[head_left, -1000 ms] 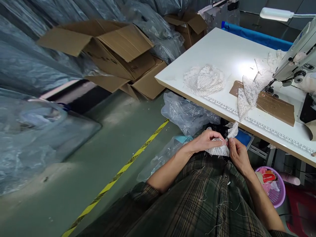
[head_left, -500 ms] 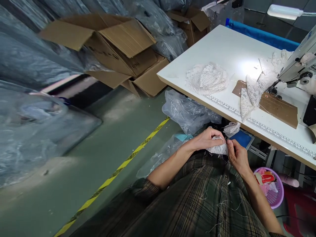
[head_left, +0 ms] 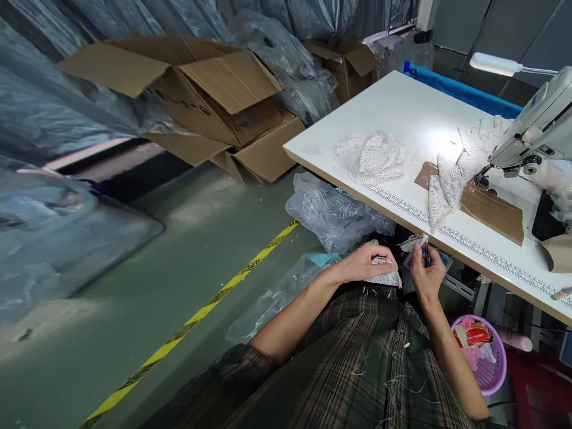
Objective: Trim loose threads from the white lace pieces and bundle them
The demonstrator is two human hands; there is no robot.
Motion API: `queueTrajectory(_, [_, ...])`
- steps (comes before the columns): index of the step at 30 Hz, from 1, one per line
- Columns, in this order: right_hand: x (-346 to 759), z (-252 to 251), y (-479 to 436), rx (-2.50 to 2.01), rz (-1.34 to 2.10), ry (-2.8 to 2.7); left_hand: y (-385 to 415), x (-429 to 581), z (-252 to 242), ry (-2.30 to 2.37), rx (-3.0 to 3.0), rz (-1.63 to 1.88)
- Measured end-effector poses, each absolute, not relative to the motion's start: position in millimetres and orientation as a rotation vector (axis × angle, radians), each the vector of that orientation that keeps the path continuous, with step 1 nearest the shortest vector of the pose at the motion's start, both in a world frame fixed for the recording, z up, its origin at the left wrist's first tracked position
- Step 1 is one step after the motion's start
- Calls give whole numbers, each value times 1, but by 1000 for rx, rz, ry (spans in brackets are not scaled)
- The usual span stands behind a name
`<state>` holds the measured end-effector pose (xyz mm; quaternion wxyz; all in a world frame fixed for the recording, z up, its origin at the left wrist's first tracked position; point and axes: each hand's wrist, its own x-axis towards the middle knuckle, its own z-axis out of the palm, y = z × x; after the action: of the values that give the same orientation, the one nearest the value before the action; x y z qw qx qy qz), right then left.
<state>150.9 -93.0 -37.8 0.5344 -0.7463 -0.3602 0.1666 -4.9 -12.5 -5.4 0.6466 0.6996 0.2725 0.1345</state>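
Observation:
In my lap, my left hand (head_left: 363,262) is closed on a white lace piece (head_left: 385,275), fingers curled over its top. My right hand (head_left: 428,281), just to the right, is closed around small thread snips (head_left: 428,257) with a blue body and dark, upward-pointing tips; the fingers partly hide them. Another bit of white lace (head_left: 410,243) lies beyond both hands, below the table edge. On the white table (head_left: 402,107), more lace (head_left: 447,179) runs up to the needle area of a sewing machine (head_left: 531,131). A round lace pile (head_left: 372,156) sits to its left.
A ruler strip (head_left: 473,247) follows the table's front edge. Below it, a purple basket (head_left: 496,376) of scraps stands at the right. Clear plastic bags (head_left: 333,208) bulge under the table's left corner. Open cardboard boxes (head_left: 214,95) and yellow-black floor tape (head_left: 214,307) are to the left.
My right hand has moved slightly away from the lace in my left hand, and the snips now show in it. The left hand keeps hold of the lace. The view has shifted a little.

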Motion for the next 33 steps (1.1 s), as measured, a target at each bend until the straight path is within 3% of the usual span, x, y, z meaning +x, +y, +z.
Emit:
queueTrajectory(6, [158,-42,-100,-1577,730,-862,-7,-12,-6,571,1649,296])
queueTrajectory(12, [150,-11,-131,-1547,716,-1042,5,1,5,552,1730,524])
queueTrajectory(18, [140,17,-159,-1471,846,-1370,-4,27,-6,257,1505,348])
queueTrajectory(33, [168,-5,-135,-1748,830,-1311,-10,16,-4,465,1584,296])
